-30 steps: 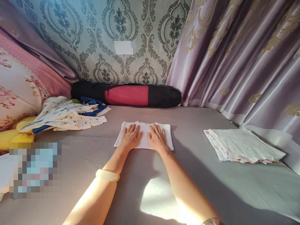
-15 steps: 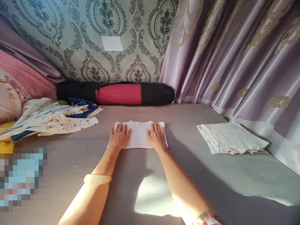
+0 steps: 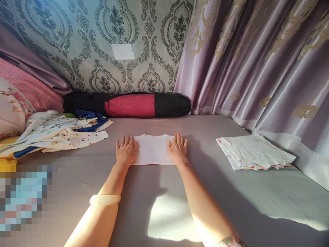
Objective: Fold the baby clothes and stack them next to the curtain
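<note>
A folded white cloth (image 3: pixel 153 151) lies flat on the grey bed sheet (image 3: pixel 138 212), straight ahead of me. My left hand (image 3: pixel 126 150) rests palm down over its left edge, fingers stretched forward. Over the right edge lies my right hand (image 3: pixel 178 149), also flat with its fingers extended. Neither hand grips the cloth, and both cover its side edges. The cloth's middle shows between them, smooth, with a slightly uneven far edge. A pale bangle sits on my left forearm.
To the right lies a stack of folded patterned cloths (image 3: pixel 257 151). Loose printed clothes (image 3: pixel 69 133) are heaped at the left, beside a pink pillow (image 3: pixel 38 87). A black and red rolled bag (image 3: pixel 128 104) lies along the wall; curtains (image 3: pixel 231 68) hang on the right.
Both hands have slid outward across the white cloth, the left one to the left and the right one to the right. More of the cloth's middle is uncovered.
</note>
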Demonstrator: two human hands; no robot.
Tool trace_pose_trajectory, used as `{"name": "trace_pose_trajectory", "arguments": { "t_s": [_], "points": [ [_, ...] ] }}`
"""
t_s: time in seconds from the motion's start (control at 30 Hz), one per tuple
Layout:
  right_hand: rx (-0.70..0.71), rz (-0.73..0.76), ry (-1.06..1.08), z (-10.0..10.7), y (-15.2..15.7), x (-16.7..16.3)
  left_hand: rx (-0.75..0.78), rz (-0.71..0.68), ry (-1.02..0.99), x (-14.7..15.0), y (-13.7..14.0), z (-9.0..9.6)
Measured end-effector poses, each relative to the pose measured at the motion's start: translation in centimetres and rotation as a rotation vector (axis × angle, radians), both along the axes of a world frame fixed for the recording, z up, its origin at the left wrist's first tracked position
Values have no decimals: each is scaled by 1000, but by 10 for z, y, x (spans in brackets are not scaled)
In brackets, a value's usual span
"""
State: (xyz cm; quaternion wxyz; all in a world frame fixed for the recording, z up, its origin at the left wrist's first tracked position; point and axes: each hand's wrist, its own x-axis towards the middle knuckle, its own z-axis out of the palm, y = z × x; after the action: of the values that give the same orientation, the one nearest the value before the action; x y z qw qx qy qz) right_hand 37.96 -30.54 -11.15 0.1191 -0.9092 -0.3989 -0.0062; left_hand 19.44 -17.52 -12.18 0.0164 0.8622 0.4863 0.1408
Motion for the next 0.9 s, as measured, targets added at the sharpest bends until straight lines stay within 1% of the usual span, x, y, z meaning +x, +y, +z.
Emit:
{"name": "trace_pose_trajectory", "arguments": {
  "t_s": [0.13, 0.43, 0.5, 0.57, 0.63, 0.73, 0.8, 0.9],
  "points": [
    [-39, -9, 57, -4, -3, 5, -120, 30, 23, -5, 6, -7],
    [-65, -13, 82, -2, -3, 5, -198, 51, 25, -5, 8, -5],
    [-56, -14, 79, -1, -3, 5, -193, 54, 31, -5, 7, -3],
    [-40, -4, 53, 1, -2, 3, -146, 49, 39, -3, 5, -1],
    [-15, 30, 7, 2, -1, 1, -43, 30, 29, 0, 1, 2],
    [24, 98, -31, 1, 2, -3, 95, -55, 3, 8, -5, 3],
    [29, 115, -18, -1, 3, -5, 93, -120, 10, 13, -8, -1],
    [17, 112, 3, -5, 3, -6, -12, -147, 25, 17, -8, -9]
  ]
}}
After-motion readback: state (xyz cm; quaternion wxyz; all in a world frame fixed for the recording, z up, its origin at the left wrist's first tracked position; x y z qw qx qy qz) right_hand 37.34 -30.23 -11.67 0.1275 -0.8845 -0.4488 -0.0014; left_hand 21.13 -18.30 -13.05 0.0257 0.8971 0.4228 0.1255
